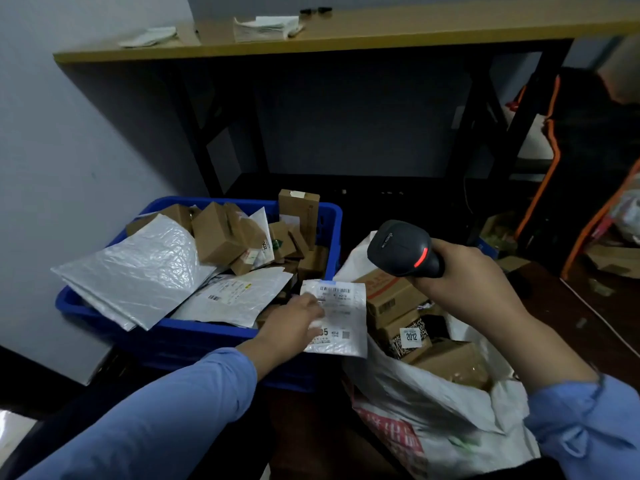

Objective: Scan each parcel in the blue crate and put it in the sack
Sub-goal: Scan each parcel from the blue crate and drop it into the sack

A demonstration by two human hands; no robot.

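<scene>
Left grip (291,327) tight on a small white bubble parcel (341,327), right grip (464,271) tight round a black plastic scanner (398,247) just above.

1. The left sleeve (156,417) is light blue cloth. It fills the lower left of the frame and looks mostly smooth, with a few soft folds.
2. Its cuff ends in a plain edge at lower centre, and past it a short stretch of forearm and the left hand (287,323) are uncovered.
3. The right sleeve (585,420), at the lower right, is the same light blue but more crumpled, with deep creases bunched near the cuff.
4. Beyond that cuff a longer stretch of forearm and the right hand (464,271) are uncovered, at centre right.
</scene>
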